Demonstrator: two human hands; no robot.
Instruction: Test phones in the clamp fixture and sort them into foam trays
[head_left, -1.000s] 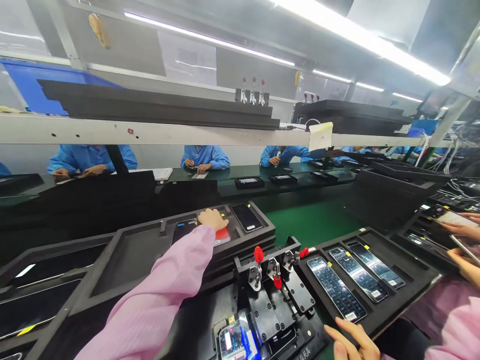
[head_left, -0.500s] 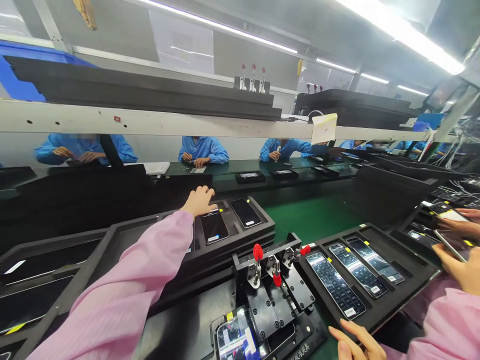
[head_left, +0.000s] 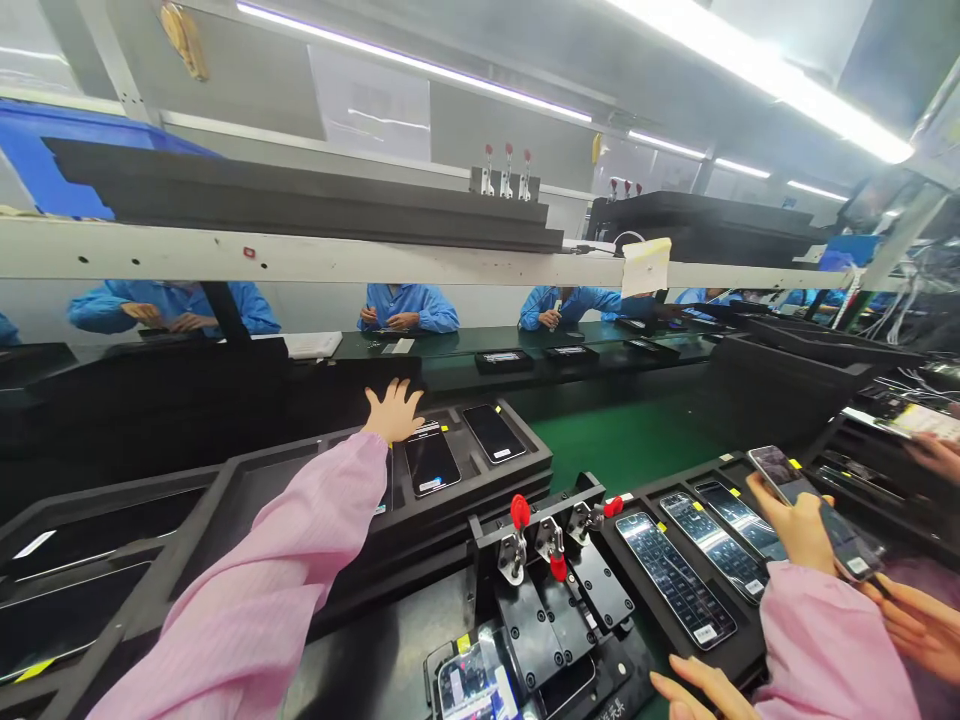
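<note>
My left hand (head_left: 395, 410) has its fingers spread over the back edge of a black foam tray (head_left: 517, 478). Just beside it, a dark-screened smartphone (head_left: 433, 464) lies in a slot; I cannot tell whether my fingers touch it. Another smartphone (head_left: 493, 433) sits to its right. Only the fingers of my right hand (head_left: 697, 688) show at the bottom edge, stretched out with nothing seen in them. Between my hands stands a black clamping fixture (head_left: 559, 610) with red-tipped toggle clamps (head_left: 519, 512). A phone (head_left: 474, 685) lies at its front left, partly cut off.
On the right, a second tray (head_left: 637, 585) holds several lit phones (head_left: 676, 578). A co-worker's pink-sleeved hand (head_left: 801, 520) holds a phone above it. Blue-clad people (head_left: 416, 305) work across the green bench (head_left: 622, 425). A white shelf beam (head_left: 360, 262) crosses above.
My left hand has spread its fingers more, staying over the tray. The co-worker's hand with a phone has moved left over the right tray. The view has shifted slightly.
</note>
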